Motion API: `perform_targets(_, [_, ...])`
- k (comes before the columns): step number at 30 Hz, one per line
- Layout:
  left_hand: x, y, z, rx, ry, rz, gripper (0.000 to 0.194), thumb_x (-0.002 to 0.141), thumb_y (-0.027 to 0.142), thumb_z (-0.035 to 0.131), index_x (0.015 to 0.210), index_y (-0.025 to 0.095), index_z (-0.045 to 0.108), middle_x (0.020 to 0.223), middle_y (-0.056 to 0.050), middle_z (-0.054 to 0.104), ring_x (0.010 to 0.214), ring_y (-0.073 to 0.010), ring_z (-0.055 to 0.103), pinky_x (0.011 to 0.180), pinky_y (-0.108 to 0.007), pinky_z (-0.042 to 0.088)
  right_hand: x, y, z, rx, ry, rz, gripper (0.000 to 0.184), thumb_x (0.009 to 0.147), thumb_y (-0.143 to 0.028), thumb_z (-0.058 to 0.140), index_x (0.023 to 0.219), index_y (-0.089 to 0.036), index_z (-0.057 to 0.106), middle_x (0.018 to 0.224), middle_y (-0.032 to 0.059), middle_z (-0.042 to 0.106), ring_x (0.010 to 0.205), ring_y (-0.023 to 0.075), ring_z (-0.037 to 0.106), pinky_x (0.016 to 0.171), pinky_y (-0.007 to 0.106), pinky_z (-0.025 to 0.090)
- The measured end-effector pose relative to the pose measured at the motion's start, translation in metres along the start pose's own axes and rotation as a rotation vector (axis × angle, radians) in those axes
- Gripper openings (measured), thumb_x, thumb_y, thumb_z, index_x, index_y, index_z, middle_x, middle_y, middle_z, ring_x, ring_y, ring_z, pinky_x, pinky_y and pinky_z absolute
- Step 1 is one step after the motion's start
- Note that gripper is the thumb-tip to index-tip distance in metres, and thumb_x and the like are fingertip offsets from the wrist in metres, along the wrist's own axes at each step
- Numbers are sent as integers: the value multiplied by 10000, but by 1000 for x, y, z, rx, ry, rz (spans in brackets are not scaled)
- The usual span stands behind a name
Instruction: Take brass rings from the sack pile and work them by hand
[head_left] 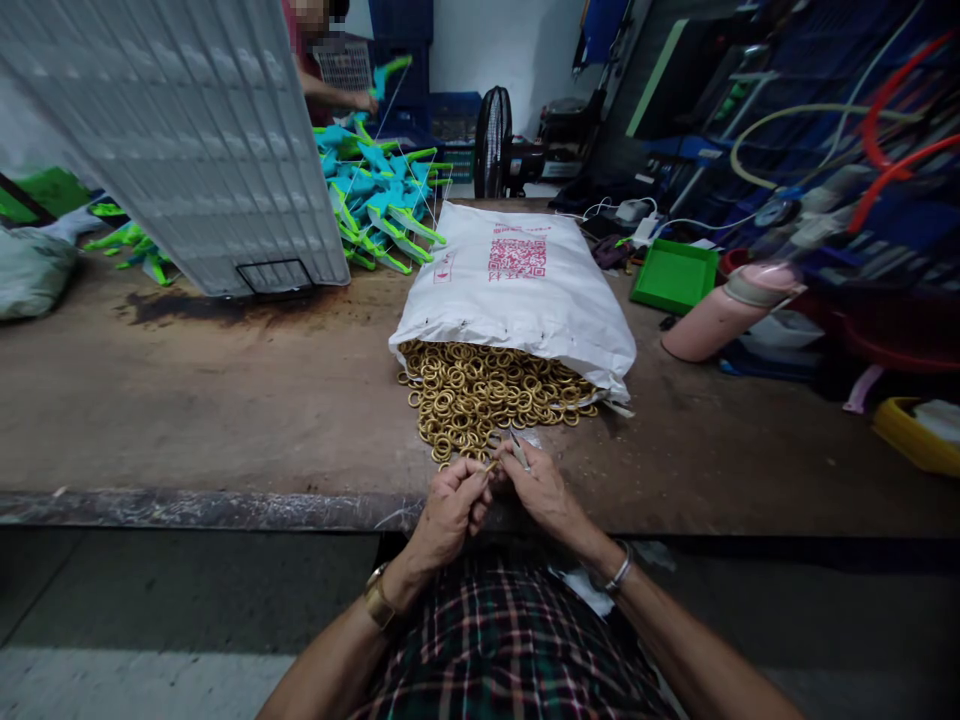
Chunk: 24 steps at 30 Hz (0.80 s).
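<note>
My left hand [448, 512] is closed in a pinch on a small gold ring [491, 466] at the near edge of the brown workbench [225, 400]. My right hand [544, 492] is closed around a thin metal tool [519, 450] whose tip points up toward the ring. Both hands meet just in front of a heap of gold rings [487, 395] spilling from the open mouth of a white plastic sack [517, 285] printed with red marks.
A white slatted panel [187, 140] leans at the left. Teal and green plastic parts [375, 195] pile behind it, where another person's arm [337, 95] works. A black fan [495, 140], green tray [675, 275], pink bottle [720, 315], hoses and bins crowd the right.
</note>
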<state>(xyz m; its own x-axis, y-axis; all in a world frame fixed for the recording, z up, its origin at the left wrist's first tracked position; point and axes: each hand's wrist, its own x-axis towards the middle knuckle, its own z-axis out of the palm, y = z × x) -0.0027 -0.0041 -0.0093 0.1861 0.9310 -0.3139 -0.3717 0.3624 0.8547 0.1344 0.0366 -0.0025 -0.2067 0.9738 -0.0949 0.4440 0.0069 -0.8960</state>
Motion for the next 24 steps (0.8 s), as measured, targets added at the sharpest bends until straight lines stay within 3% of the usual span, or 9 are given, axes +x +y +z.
perform_targets(6, [0,0,-1,16,29,23,292,761,453,582,763,171,502,584,66,463,389,-22,343,341,-137,259,-11,9,0,-365,-97,-235,150,771,-134,374,773,-197,510,633,-3,519,564,125,432,556,232,299])
perform_targets(9, [0,-2,-1,37,37,28,291,765,453,578,765,173,497,581,66,467,388,-22,340,344,-138,258,-12,12,2,-459,-109,-273,184,741,-91,374,803,-192,515,656,10,539,592,134,453,567,234,292])
perform_targets(15, [1,-2,-1,126,54,54,318,777,483,552,730,177,478,509,83,424,370,-29,314,349,-149,260,-11,13,1,-517,-164,-275,217,713,-68,380,834,-184,517,664,10,542,590,130,445,568,231,278])
perform_targets(20, [-3,-1,-2,174,26,78,333,778,488,550,706,173,471,476,84,404,375,-32,318,359,-151,251,-10,9,0,-576,-254,-181,240,731,-80,388,893,-176,537,662,19,571,575,129,457,559,234,265])
perform_targets(24, [-12,4,1,104,-58,52,326,775,475,568,706,169,478,506,70,441,380,-29,343,361,-150,261,-4,12,-6,-687,-194,-86,246,771,-120,391,955,-170,547,690,42,603,587,143,490,547,252,239])
